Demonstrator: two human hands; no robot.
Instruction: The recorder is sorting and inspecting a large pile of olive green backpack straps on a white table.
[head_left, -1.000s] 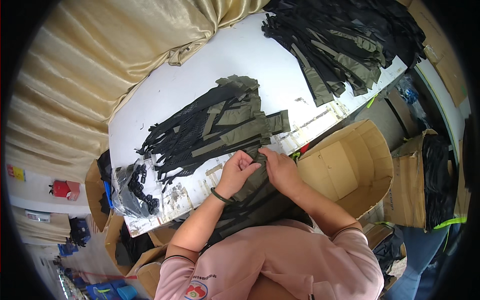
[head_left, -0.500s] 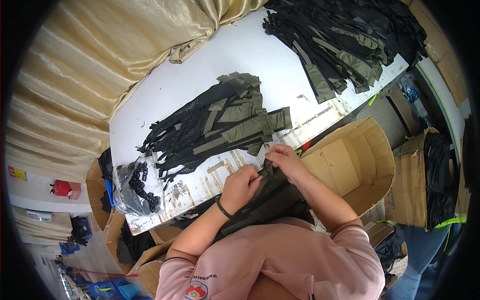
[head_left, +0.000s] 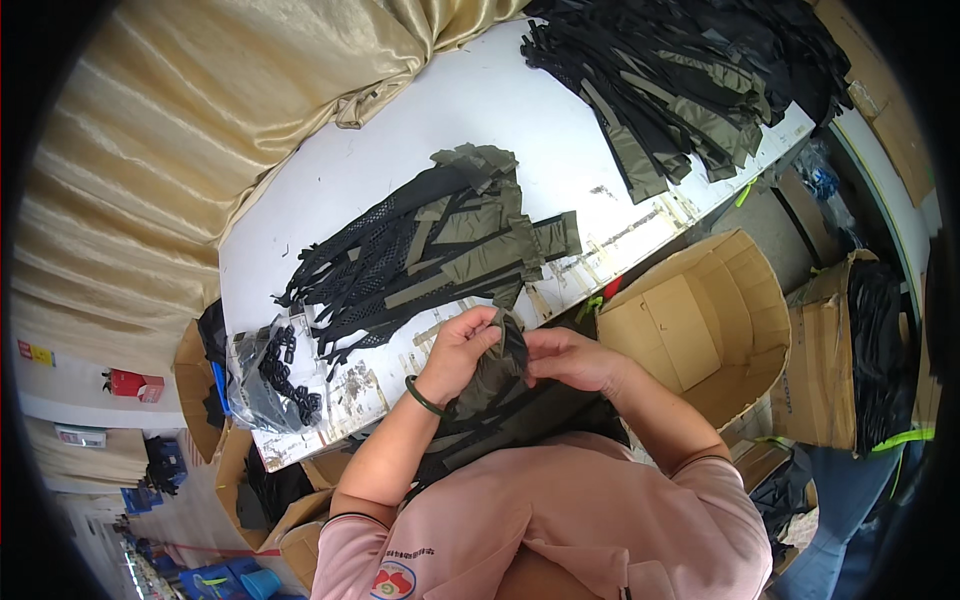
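Note:
Between my hands, just off the table's near edge, is a dark olive fabric piece (head_left: 488, 378), bunched at its upper end and hanging toward my lap. My left hand (head_left: 460, 352) pinches its upper left edge, thumb on top. My right hand (head_left: 572, 358) is closed on the right edge, with the fingertips partly hidden by the cloth. More dark fabric (head_left: 530, 422) lies across my lap below. Just beyond my hands, a pile of olive and black mesh strap pieces (head_left: 430, 240) rests on the white table (head_left: 340, 190).
A larger heap of similar pieces (head_left: 680, 90) covers the far right of the table. A clear bag of black buckles (head_left: 275, 375) lies at the left corner. An open cardboard box (head_left: 690, 320) stands right of my arm, a filled carton (head_left: 825, 360) beyond it. A gold curtain (head_left: 220, 110) hangs at left.
Both hands have shifted; the left rose and moved a little left, the right came lower. The fabric's upper end is now turned and spread more between them.

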